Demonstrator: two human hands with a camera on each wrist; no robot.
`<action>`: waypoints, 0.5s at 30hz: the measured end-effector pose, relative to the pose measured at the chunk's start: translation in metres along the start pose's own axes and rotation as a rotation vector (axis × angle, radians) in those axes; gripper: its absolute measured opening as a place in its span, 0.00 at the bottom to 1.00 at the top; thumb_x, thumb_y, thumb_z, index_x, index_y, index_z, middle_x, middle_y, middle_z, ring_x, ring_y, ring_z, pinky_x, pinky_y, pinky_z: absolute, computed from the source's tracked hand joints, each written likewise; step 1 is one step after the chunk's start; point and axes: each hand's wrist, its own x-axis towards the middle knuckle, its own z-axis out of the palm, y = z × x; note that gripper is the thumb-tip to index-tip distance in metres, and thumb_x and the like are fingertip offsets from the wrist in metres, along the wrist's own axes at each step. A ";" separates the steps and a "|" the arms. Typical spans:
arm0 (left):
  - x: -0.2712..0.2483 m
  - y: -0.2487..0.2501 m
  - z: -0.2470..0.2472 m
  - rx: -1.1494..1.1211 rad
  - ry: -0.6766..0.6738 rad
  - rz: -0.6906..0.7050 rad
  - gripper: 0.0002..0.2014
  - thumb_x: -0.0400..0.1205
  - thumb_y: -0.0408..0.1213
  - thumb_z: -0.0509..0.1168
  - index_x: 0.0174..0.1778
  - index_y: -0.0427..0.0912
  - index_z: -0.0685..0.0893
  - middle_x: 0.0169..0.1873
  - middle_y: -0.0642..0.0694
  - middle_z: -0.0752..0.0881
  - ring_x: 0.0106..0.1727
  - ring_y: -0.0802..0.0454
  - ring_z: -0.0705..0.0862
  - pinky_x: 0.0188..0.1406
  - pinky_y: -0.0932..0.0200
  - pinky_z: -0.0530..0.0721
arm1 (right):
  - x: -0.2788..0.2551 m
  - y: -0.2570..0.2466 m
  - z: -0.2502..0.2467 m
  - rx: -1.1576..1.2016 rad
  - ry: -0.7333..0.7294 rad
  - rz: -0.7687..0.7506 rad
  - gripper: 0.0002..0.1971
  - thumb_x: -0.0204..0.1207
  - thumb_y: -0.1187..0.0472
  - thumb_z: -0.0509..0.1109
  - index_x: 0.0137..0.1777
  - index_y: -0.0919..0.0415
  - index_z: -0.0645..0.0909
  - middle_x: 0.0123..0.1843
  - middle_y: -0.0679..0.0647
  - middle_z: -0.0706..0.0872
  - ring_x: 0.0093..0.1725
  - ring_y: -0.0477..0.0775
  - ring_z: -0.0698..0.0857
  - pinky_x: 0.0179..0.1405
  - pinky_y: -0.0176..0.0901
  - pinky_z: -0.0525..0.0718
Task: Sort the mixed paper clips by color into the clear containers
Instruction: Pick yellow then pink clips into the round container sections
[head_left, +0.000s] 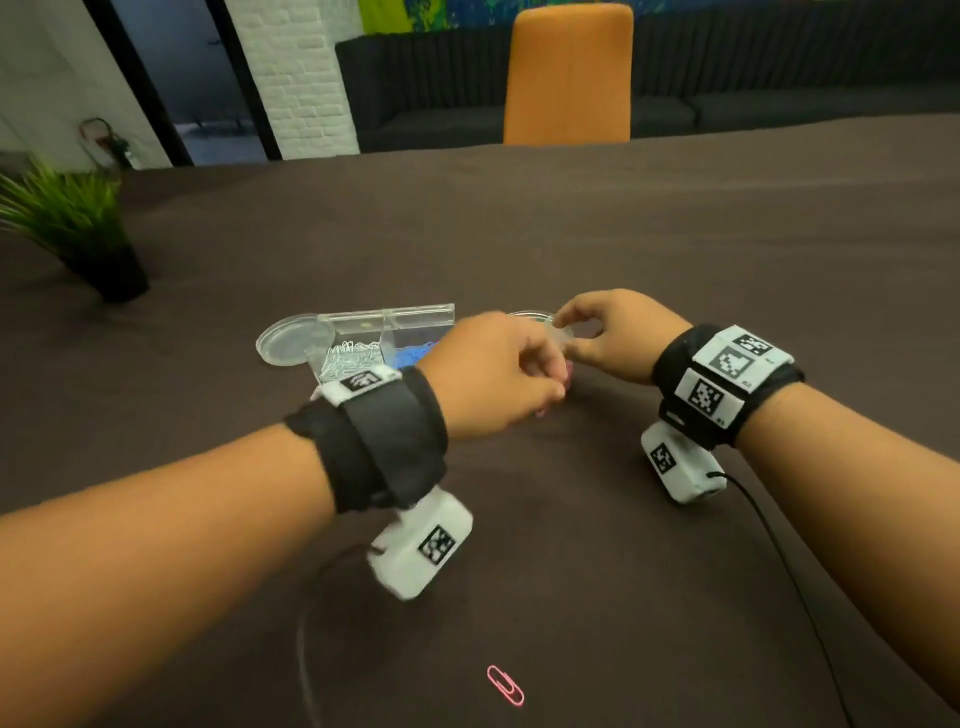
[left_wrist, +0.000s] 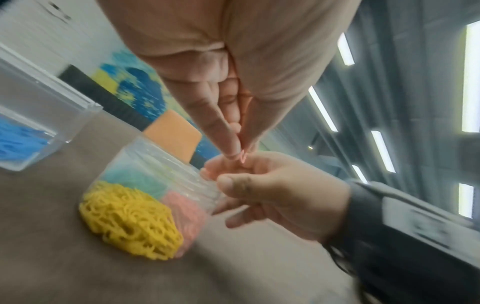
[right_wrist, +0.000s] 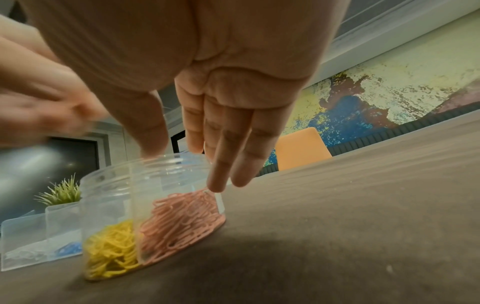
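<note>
Left hand (left_wrist: 233, 98) pinching something pink over round divided jar (right_wrist: 145, 205); right hand (left_wrist: 272, 197) gripping its rim. Filling pink section. Next: release, then fetch stray pink clip (head_left: 505, 685) lying near.

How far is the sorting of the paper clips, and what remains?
Mostly done: the round jar holds yellow clips, pink clips and teal ones in separate sections; the rectangular box holds white and blue.

In hand: the left hand pinches something pink above the jar, which the right hand steadies.

Left: one pink clip on the table.
</note>
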 end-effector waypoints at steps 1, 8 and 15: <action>0.018 -0.003 0.000 -0.066 0.091 -0.039 0.06 0.74 0.30 0.75 0.37 0.45 0.87 0.30 0.46 0.90 0.29 0.51 0.89 0.36 0.54 0.89 | 0.000 0.000 0.000 0.019 0.014 0.005 0.19 0.76 0.49 0.75 0.67 0.48 0.82 0.67 0.46 0.84 0.59 0.46 0.82 0.57 0.38 0.73; 0.085 -0.029 -0.001 0.052 0.158 -0.177 0.05 0.76 0.33 0.73 0.35 0.47 0.89 0.29 0.50 0.91 0.34 0.54 0.91 0.48 0.51 0.91 | -0.003 0.005 -0.006 0.029 0.014 0.022 0.25 0.75 0.46 0.75 0.71 0.47 0.76 0.69 0.45 0.81 0.55 0.45 0.85 0.59 0.44 0.82; 0.037 -0.040 -0.031 0.390 0.134 -0.034 0.06 0.79 0.48 0.71 0.49 0.55 0.92 0.43 0.57 0.87 0.49 0.55 0.85 0.52 0.56 0.82 | -0.092 -0.039 -0.016 -0.193 -0.254 -0.347 0.06 0.74 0.57 0.72 0.48 0.45 0.83 0.46 0.41 0.81 0.42 0.40 0.80 0.43 0.40 0.78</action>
